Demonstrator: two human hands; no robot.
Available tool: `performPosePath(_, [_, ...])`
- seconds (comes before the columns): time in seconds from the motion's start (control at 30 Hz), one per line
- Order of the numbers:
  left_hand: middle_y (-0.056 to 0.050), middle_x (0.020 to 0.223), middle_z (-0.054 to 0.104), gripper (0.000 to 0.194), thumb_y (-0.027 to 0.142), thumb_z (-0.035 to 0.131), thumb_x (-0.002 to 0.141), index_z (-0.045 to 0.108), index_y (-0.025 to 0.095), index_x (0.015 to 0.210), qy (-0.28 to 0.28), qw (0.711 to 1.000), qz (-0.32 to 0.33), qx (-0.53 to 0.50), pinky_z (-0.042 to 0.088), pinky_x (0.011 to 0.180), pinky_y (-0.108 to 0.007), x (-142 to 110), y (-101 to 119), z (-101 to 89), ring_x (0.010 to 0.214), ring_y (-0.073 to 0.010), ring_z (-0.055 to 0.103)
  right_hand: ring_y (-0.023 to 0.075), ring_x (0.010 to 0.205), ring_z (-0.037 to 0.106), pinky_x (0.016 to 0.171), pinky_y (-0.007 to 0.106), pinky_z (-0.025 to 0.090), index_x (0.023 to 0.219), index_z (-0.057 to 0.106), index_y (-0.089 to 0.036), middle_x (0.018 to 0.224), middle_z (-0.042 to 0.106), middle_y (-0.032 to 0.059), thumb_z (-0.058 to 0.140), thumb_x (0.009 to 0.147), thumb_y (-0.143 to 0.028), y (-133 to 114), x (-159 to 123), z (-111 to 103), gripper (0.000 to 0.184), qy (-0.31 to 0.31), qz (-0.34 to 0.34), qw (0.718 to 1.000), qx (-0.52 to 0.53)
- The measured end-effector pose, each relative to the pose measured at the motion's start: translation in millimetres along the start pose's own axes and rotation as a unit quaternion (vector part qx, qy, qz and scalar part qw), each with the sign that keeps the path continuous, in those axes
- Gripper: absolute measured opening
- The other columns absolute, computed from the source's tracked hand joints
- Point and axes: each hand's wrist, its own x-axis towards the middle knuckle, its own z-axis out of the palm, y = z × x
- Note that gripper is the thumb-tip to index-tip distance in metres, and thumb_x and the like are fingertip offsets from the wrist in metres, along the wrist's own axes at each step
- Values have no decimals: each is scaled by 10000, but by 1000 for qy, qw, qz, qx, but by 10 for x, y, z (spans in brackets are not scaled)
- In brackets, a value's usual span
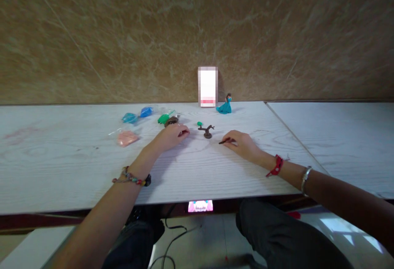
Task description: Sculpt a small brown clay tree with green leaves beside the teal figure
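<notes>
My left hand (171, 136) rests on the white table (76, 154) with its fingers curled around a small piece of brown clay. My right hand (241, 143) lies to the right, pinching a thin dark brown clay strip (224, 141) against the tabletop. Between the two hands, slightly further away, stands a small brown clay tree (207, 131) with bare branches. A small green clay bit (200, 124) lies just behind it.
Clay in clear bags lies at the back left: blue (146, 112), teal (129, 117), green (164, 118), brown (172, 120) and pink (127, 138). A teal clay figure (225, 106) stands beside an upright phone (207, 86) at the wall. A second table (338, 137) adjoins on the right.
</notes>
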Motion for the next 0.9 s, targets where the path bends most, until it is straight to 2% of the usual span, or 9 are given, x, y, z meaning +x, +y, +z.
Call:
performPosePath(0.13, [-67,809,660,233,207,418,799,637,135,830,-7,1000,-5,-11,417,676,-258,-4,30,-29,743,-157,575,148,764,610,677,295,492,912,629,-200,853,666,41,540,748,-223,6,127,-24,187,36,64,990,122])
performPosePath(0.33, [-67,784,648,222,204,423,800,633,140,834,-11,1000,-11,2,412,661,-261,0,44,-44,726,-157,565,163,775,614,713,341,486,793,575,-170,815,645,52,624,659,-354,-150,524,-127,232,62,66,960,263])
performPosePath(0.57, [-72,832,651,232,210,408,820,627,143,858,-17,1000,6,14,409,691,-265,10,9,-27,773,-161,566,171,882,556,748,356,447,748,600,-169,924,627,57,625,671,-371,-143,776,-154,218,12,20,977,210])
performPosePath(0.73, [-76,851,649,232,199,407,822,626,139,870,-20,1000,19,1,407,714,-276,20,6,-9,789,-162,563,179,943,534,677,311,445,778,615,-179,1009,596,65,598,698,-334,-65,757,-40,176,12,6,980,196])
performPosePath(0.9, [-74,836,645,227,192,416,818,629,133,867,-19,1000,18,-10,405,710,-275,26,26,-15,780,-158,559,153,896,548,665,289,432,788,602,-179,990,609,48,602,694,-314,-77,714,37,165,-10,9,975,224])
